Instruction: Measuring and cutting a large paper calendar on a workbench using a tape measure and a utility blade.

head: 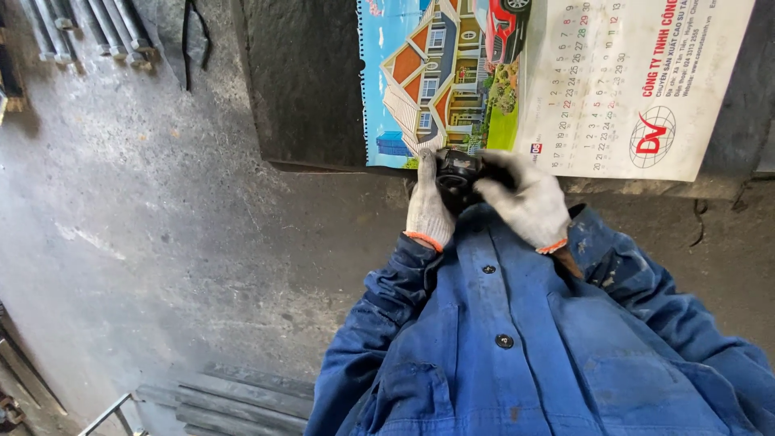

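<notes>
We are looking down our own chest, where a blue work jacket (517,347) with dark buttons is filling the near part of the view. Just past its collar, both of our hands are meeting on 1 small black object (458,173), held up in front of the chest between the 2 gloves.

The object is looking dark, stubby and roughly cylindrical, with a round ringed face turned back toward us; so its short axis seems to be running from us outward, though the gloves are hiding too much for us to be sure of its length. Its surface is looking matte black with slight glints on the ring.

Our left hand (428,206), in a white knit glove with an orange cuff, is standing upright beside the object, fingers curling around its left side and gripping it. Our right hand (529,202), gloved the same, is coming in from the right at a slant, wrist low, fingers bending over the object's top and right edge and clasping it.

Beyond the hands, a wall calendar (557,81) with a house picture is lying over a dark slab (303,81). Grey concrete (145,226) is spreading to the left, with metal rods (89,28) lying at the far corner.
</notes>
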